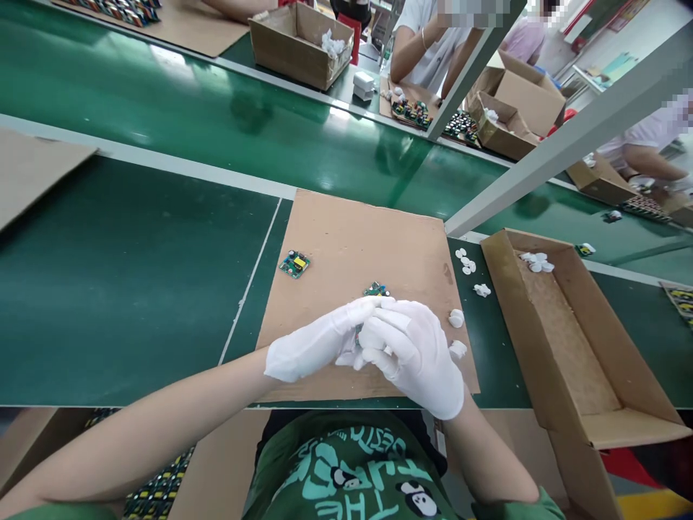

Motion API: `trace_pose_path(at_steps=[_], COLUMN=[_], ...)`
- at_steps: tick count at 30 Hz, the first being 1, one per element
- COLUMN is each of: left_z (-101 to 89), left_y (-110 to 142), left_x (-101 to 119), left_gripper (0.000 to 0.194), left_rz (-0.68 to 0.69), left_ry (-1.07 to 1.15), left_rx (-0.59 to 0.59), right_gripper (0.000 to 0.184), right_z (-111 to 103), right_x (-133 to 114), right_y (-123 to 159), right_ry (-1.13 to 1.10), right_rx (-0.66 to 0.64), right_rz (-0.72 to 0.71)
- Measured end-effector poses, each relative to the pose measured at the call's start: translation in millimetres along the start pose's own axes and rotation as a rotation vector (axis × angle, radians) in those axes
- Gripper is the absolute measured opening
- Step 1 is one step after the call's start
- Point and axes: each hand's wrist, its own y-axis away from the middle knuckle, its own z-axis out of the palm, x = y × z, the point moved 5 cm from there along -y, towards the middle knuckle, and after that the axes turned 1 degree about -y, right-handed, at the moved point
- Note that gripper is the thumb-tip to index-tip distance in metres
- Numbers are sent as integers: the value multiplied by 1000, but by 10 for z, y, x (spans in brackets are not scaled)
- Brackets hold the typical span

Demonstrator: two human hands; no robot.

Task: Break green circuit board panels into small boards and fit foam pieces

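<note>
Dark green T-shirt with pale letters and panda figures: is nearest to the camera, just below the table edge.
Left hand in white fabric glove: stretches toward the right hand, with fingers narrow around a small coloured object.
Right hand in white fabric glove: bends over the left fingertips, with fingers curled. Cannot tell whether it is also gripping.
Object between the gloves: is mostly hidden; cannot tell its exact shape.
Flat brown cardboard sheet: lies under both hands, on the dark green table.
White plastic pieces: lie near the right hand, at the right edge of the sheet.
Small green circuit board with blue parts: lies on the sheet, just beyond the fingertips, partly covered by them.
Square green circuit board with yellow block: lies on the left part of the sheet, well apart from the gloves.
Long open brown cardboard box: stands at the right, with white pieces inside its far end.
Glossy green strip: runs across, behind the table.
Person in white top: is beyond the strip, near more circuit boards.
</note>
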Motion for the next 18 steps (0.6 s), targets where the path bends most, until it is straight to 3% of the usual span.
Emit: trace_pose_path(at_steps=[2,4,7,10,12,14,16,18], left_z=[-63,-220,-437,-610,-728,-790,-788,-746], left_y=[-22,-40,-30,-28,-13,-10,-22,-40], left_x=[21,100,278,301,273,250,240,247], left_gripper=[50,53,55,54,51,44,39,38], left_rz=[-54,-38,22,-151,-317,-403,-404,-343], left_ry=[-114,-422,-1112,-1614,-1743,-1785,-1804,-1799], left_rx=[64,299,693,868,880,803,704,666], right_gripper=[5,10,23,35,42,44,43,49], right_z=[-31,-95,-119,59,178,296,368,337], right_x=[90,339,1017,1857,2311,2599,2674,2496], right_y=[-88,-238,-527,-760,-863,-908,-893,-838], right_ry=[9,5,66,163,200,210,223,249], right_rx=[-80,-110,-98,-172,-155,-204,-306,-368], right_rz=[-19,40,234,481,580,638,664,620])
